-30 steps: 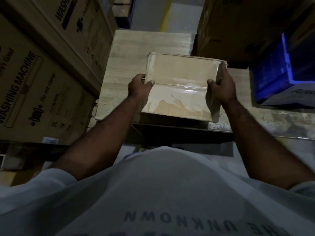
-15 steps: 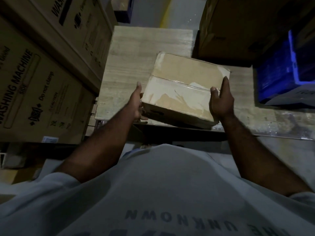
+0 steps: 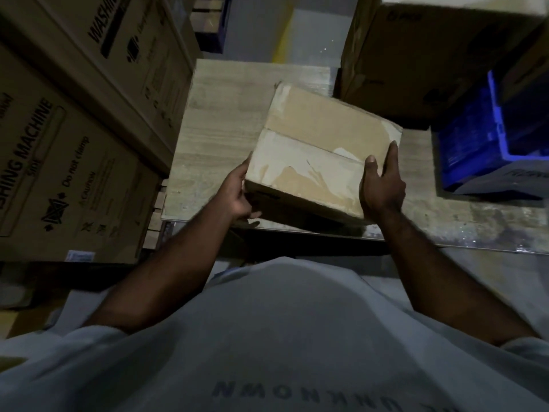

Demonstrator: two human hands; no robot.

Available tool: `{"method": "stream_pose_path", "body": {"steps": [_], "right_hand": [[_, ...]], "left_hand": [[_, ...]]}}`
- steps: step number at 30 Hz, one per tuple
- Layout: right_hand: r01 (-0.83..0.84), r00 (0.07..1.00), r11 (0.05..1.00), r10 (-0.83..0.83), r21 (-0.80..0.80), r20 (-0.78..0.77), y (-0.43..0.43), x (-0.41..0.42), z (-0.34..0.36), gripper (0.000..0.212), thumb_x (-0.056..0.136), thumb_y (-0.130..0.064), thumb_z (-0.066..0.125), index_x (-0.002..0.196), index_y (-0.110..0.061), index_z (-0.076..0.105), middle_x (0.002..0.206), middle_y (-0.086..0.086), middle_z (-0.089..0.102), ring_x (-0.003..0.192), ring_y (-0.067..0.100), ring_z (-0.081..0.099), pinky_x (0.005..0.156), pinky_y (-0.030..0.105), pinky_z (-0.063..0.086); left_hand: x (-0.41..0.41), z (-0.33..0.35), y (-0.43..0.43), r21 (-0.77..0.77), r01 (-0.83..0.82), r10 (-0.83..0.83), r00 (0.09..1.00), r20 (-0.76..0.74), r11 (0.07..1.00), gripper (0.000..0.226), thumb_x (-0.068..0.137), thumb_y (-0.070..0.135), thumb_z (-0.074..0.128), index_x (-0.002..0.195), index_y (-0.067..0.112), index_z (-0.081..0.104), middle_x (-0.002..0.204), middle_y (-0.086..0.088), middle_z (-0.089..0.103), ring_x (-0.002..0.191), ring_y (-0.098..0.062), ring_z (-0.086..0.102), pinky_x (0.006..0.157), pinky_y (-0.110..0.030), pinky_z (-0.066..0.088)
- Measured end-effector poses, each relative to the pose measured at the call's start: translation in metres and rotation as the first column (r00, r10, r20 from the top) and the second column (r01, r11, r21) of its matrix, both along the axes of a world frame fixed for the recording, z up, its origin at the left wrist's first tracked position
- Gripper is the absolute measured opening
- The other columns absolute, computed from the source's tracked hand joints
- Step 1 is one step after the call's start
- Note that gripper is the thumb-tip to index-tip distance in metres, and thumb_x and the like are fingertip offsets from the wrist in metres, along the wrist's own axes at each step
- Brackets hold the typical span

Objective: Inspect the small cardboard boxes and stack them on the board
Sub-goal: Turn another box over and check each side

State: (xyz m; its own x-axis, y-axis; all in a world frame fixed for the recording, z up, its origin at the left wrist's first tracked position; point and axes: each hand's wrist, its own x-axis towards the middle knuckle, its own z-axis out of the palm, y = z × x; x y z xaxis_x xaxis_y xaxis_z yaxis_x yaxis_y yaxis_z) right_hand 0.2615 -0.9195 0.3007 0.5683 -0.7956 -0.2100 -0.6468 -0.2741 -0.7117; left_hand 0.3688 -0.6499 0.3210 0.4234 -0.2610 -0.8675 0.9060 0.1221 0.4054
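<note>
Head view:

1. I hold the box point(image 3: 320, 150) in the air over the near part of the board point(image 3: 225, 120), tilted and turned askew, its taped top facing me. I see no other small box on the board.
2. My left hand point(image 3: 237, 193) cups the near left corner, fingers curled under it. My right hand point(image 3: 381, 185) clasps the right side, fingers running up the wall and thumb hooked over the top edge.
3. Slip risk: neither hand is fully under the base. The tilt puts the load on the left corner, so if that hand shifts, the box could drop onto the board's edge or past it to the floor.
4. The top tape looks wrinkled and partly peeled. A thumb pressing there could slide or lift it further.
5. Placement risk: set down askew, the box would make a crooked base for a stack.
6. Space is tight. The cartons point(image 3: 74, 173) crowd the board's left and the blue crate point(image 3: 475, 138) its right, so a wide swing could knock a corner.
7. The light is dim; I could miss damage on the hidden faces.
</note>
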Motion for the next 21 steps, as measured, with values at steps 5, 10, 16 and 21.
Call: {"method": "stream_pose_path", "body": {"steps": [5, 10, 16, 21], "right_hand": [[-0.028, 0.973, 0.983, -0.016, 0.184, 0.232, 0.021, 0.017, 0.003, 0.073, 0.109, -0.043, 0.047, 0.166, -0.038, 0.001, 0.153, 0.017, 0.05, 0.126, 0.033, 0.056, 0.106, 0.037, 0.042], [-0.181, 0.831, 0.491, -0.386, 0.852, 0.399, 0.044, 0.022, -0.023, 0.065, 0.106, -0.043, 0.05, 0.164, -0.032, 0.023, 0.142, 0.012, 0.061, 0.119, 0.03, 0.067, 0.099, 0.055, 0.056], [-0.036, 0.839, 0.079, -0.539, 0.996, 0.073, 0.069, 0.009, -0.041, 0.086, 0.094, -0.073, 0.039, 0.161, -0.02, 0.033, 0.16, 0.028, 0.035, 0.143, 0.047, 0.042, 0.119, 0.062, 0.033], [0.086, 0.778, 0.182, -0.626, 0.98, 0.048, 0.06, -0.009, -0.031, 0.074, 0.101, -0.072, 0.032, 0.158, -0.024, 0.039, 0.164, 0.021, 0.034, 0.148, 0.043, 0.038, 0.123, 0.057, 0.027]], "left_hand": [[0.027, 0.028, 0.003, -0.199, -0.128, 0.181, 0.943, 0.279, 0.972, 0.107, 0.063, 0.037, 0.095, 0.154, 0.021, 0.041, 0.132, -0.009, 0.066, 0.111, -0.031, 0.07, 0.084, -0.055, 0.057], [0.051, 0.069, -0.006, -0.082, -0.032, 0.078, 0.754, 0.652, 0.996, 0.118, 0.077, 0.015, 0.087, 0.163, 0.033, 0.008, 0.17, 0.007, 0.009, 0.145, -0.018, 0.035, 0.107, -0.055, 0.048], [0.054, 0.078, -0.032, 0.064, 0.109, -0.119, 0.632, 0.766, 0.992, 0.123, 0.076, 0.0, 0.086, 0.164, 0.018, 0.002, 0.167, -0.001, 0.019, 0.142, -0.011, 0.036, 0.114, -0.036, 0.043], [0.049, 0.068, -0.048, 0.175, 0.272, -0.3, 0.535, 0.79, 0.946, 0.121, 0.071, 0.003, 0.089, 0.163, 0.019, 0.012, 0.164, -0.002, 0.031, 0.141, -0.017, 0.045, 0.112, -0.037, 0.046]]}}
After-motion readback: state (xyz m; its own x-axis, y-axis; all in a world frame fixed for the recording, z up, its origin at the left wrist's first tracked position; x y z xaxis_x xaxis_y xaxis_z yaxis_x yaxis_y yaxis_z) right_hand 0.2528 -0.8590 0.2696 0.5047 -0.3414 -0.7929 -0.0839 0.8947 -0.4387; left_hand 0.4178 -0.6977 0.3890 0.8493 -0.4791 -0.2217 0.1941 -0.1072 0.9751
